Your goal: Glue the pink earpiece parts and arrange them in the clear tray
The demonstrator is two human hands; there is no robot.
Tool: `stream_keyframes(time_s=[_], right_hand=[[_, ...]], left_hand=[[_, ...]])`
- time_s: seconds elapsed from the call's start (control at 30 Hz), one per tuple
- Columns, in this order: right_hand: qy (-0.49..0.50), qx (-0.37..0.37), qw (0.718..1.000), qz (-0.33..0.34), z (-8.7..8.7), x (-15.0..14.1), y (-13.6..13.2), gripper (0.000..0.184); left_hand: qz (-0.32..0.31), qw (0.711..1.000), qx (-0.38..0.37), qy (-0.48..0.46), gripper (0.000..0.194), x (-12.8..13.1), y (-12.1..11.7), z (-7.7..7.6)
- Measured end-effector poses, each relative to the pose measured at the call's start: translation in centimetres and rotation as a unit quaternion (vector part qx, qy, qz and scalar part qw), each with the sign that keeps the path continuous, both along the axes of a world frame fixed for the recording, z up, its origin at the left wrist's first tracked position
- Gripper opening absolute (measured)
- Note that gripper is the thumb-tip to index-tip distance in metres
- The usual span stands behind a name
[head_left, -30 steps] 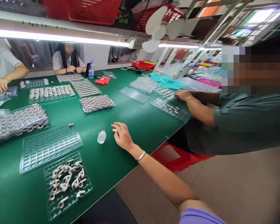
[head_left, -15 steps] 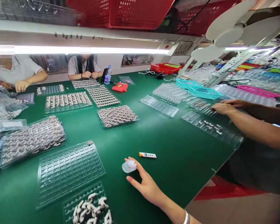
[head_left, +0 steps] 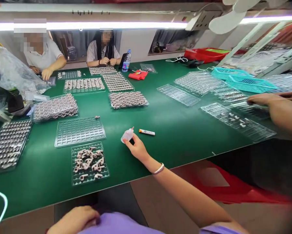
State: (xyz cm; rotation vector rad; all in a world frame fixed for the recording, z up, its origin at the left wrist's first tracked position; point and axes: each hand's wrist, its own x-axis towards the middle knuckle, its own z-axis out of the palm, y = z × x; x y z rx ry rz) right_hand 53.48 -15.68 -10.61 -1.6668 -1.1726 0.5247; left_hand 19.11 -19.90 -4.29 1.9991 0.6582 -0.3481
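Gripping a small clear dropper bottle [head_left: 127, 135] between thumb and fingers, your right hand [head_left: 137, 149] is holding it tilted on the green table [head_left: 180, 130], just beside an orange-tipped white tube [head_left: 146, 132]. Your left hand [head_left: 74, 221] is resting loosely curled, holding nothing, on purple fabric [head_left: 116, 226].

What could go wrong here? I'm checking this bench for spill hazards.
The right hand holds the small squeeze bottle tilted, nozzle up; a firmer grip might squirt liquid onto the green table. The tray of loose white earbud shells lies close by and could be splashed. The small tube might get knocked away.
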Motion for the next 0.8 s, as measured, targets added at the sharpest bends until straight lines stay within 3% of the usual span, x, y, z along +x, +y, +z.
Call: stream_keyframes(time_s=[0.07, 0.13, 0.17, 0.27, 0.37, 0.47, 0.57, 0.67, 0.8], right_hand=[[0.008, 0.003, 1.0, 0.004, 0.2, -0.2, 0.0, 0.048], [0.015, 0.007, 1.0, 0.009, 0.3, -0.3, 0.0, 0.048], [0.019, 0.009, 1.0, 0.012, 0.4, -0.3, 0.0, 0.048], [0.033, 0.011, 0.999, 0.022, 0.5, -0.1, 0.0, 0.05], [0.062, 0.016, 0.997, 0.04, 0.7, -0.4, -0.5, 0.054], [0.103, 0.019, 0.991, 0.08, 1.2, -2.6, -2.0, 0.059], [0.129, 0.006, 0.984, 0.123, 1.9, -6.3, -4.1, 0.049], [0.137, -0.019, 0.979, 0.153, 2.7, -9.6, -5.6, 0.038], [0.141, -0.032, 0.973, 0.178, 3.2, -11.3, -5.6, 0.038]], left_hand=[[0.036, 0.999, 0.034, -0.016, 0.025, -0.8, 0.8, 2.4], [0.15, 0.977, 0.143, -0.048, 0.029, -0.9, 3.3, 4.0], [0.239, 0.944, 0.221, -0.052, 0.03, -0.7, 5.0, 4.4], [0.329, 0.898, 0.293, -0.029, 0.035, 0.7, 9.6, 3.8], [0.343, 0.892, 0.295, -0.01, 0.035, 1.9, 11.9, 2.4], [0.356, 0.891, 0.282, -0.013, 0.035, 2.2, 12.5, 1.9], [0.386, 0.883, 0.267, -0.027, 0.035, 1.8, 12.5, 2.1], [0.436, 0.861, 0.257, -0.053, 0.039, 0.9, 12.0, 2.1], [0.495, 0.832, 0.229, -0.103, 0.043, -0.7, 10.4, 1.4]])
